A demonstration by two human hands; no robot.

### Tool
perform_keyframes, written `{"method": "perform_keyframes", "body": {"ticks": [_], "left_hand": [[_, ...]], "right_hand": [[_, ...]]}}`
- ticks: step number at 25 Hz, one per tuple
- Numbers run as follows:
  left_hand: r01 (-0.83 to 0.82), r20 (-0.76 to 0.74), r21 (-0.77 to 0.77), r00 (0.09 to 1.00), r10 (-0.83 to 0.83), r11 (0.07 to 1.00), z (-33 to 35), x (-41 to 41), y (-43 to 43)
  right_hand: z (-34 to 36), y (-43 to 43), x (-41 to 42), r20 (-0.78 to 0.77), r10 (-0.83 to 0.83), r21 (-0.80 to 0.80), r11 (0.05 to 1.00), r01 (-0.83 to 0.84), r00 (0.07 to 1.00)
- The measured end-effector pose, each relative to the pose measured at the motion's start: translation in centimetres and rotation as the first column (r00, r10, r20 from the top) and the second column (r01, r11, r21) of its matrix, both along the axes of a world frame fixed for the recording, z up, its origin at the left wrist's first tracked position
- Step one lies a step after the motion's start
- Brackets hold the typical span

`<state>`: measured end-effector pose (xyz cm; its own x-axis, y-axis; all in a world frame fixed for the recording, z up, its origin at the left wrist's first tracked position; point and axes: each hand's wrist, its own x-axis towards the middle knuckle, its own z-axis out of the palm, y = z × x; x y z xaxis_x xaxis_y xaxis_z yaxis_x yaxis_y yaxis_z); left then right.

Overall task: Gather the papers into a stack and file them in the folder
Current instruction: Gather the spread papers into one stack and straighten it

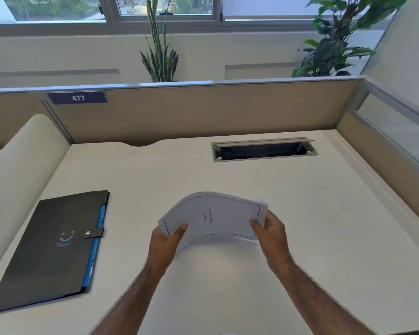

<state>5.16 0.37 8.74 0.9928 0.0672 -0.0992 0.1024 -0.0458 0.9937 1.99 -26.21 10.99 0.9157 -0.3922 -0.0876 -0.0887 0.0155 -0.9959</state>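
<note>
A stack of white printed papers [213, 217] is held above the middle of the desk, bowed upward in an arch. My left hand [166, 240] grips its left end, thumb on top. My right hand [270, 229] grips its right end, where sheet edges fan out slightly. The top sheet has a thin black border and small sideways text. A black folder [51, 252] lies shut on the desk at the left, its strap snapped closed, with blue dividers showing along its right edge.
The white desk [300, 238] is walled by beige partitions at the back and right. An open cable tray slot [264, 149] sits at the back right. A rounded white divider [17, 170] stands at the left. Plants rise behind the partition.
</note>
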Motion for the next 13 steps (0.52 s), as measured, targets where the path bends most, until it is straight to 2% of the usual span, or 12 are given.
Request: {"method": "perform_keyframes", "body": {"ticks": [2,4,5,6,8,10,11,12,13], "left_hand": [[0.016,-0.012,0.093,1.0,-0.015,0.996,-0.4,-0.3,-0.2],[0.034,0.058,0.228,0.997,-0.048,0.973,1.0,0.3,0.1],[0.055,0.111,0.311,0.989,-0.094,0.949,2.2,0.8,0.4],[0.099,0.162,0.402,0.971,-0.177,0.91,3.7,1.4,0.7],[0.199,0.214,0.611,0.89,-0.402,0.766,7.2,2.6,0.8],[0.256,0.202,0.74,0.798,-0.568,0.622,10.2,3.6,-0.2],[0.26,0.215,0.76,0.764,-0.609,0.595,11.4,3.9,-1.0],[0.246,0.254,0.75,0.75,-0.611,0.614,12.3,3.9,-1.8],[0.17,0.348,0.713,0.756,-0.554,0.68,12.8,3.9,-2.3]], "right_hand": [[-0.1,-0.1,-0.4,-0.021,-0.004,-0.04,0.999,0.003,1.0],[1.3,-0.8,-0.3,0.001,-0.062,-0.196,0.979,0.061,0.998],[2.5,-1.3,-0.2,0.037,-0.098,-0.342,0.934,0.105,0.994],[3.8,-1.9,0.0,0.088,-0.103,-0.512,0.848,0.134,0.991],[6.9,-2.7,0.8,0.132,0.061,-0.761,0.646,0.061,0.989],[9.9,-1.9,1.8,-0.042,0.295,-0.787,0.579,-0.213,0.955],[10.7,-1.2,2.2,-0.142,0.375,-0.734,0.581,-0.351,0.916],[11.1,-0.4,2.4,-0.185,0.414,-0.66,0.62,-0.424,0.891],[11.1,0.1,2.5,-0.179,0.409,-0.583,0.689,-0.431,0.895]]}}
